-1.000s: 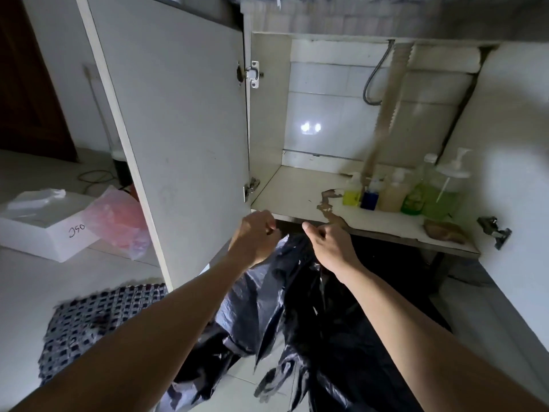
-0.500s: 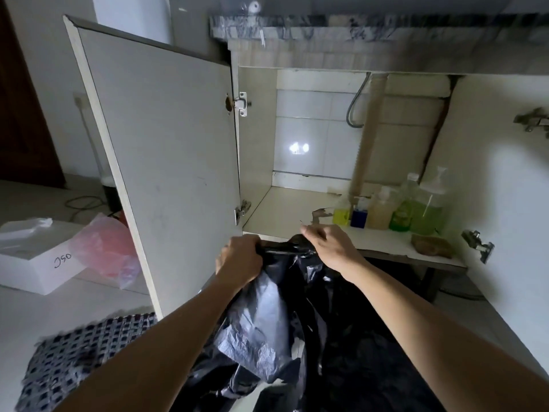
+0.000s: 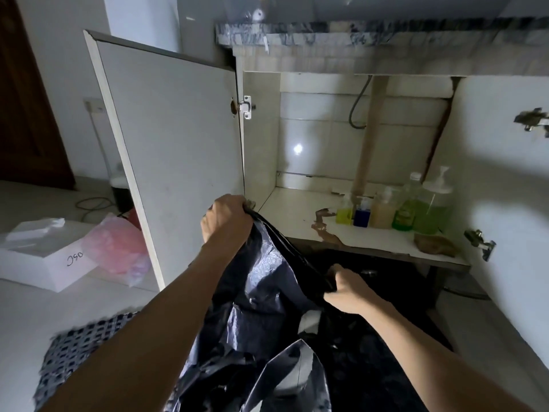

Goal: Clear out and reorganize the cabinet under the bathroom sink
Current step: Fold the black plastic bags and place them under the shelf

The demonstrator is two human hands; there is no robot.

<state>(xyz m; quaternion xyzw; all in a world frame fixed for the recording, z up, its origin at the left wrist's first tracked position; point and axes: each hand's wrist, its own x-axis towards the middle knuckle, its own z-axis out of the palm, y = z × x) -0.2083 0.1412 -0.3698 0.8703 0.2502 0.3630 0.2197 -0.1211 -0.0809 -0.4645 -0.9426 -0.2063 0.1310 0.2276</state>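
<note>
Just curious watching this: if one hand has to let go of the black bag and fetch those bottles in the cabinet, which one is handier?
Probably the right hand: it grips the black bag on the side of the bottles. The left hand holds the bag up by the door.

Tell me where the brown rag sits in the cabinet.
In the head view the brown rag lies on the cabinet shelf at its front right corner, just in front of the big pump bottle of green liquid and left of the lower door hinge.

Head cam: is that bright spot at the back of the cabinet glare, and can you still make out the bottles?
Head view: yes, glare on the glossy back tiles; bottles dim but readable; black bag swallows detail; edges bow from the wide lens.
</note>
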